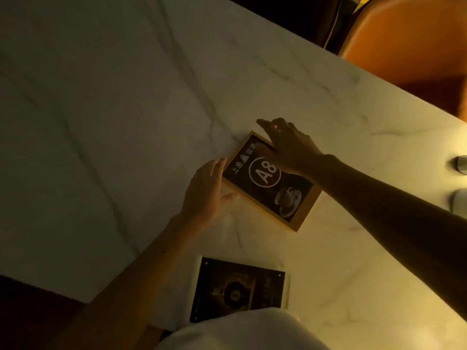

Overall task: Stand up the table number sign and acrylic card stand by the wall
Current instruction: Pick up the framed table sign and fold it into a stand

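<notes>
The table number sign (270, 188) lies flat on the marble table (113, 122); it has a wooden frame, a dark face and "A8" in a white circle. My right hand (285, 145) rests on its far corner, fingers spread over the frame. At the sign's left edge my left hand (207, 190) touches the frame with its fingers apart. The acrylic card stand (237, 289), dark with small corner studs, lies flat nearer to me, partly hidden by my white clothing.
An orange chair (409, 39) stands beyond the table's far right edge. Two small pale objects (460, 165) sit at the right border of the view. The table's near left edge (38, 284) drops to dark floor.
</notes>
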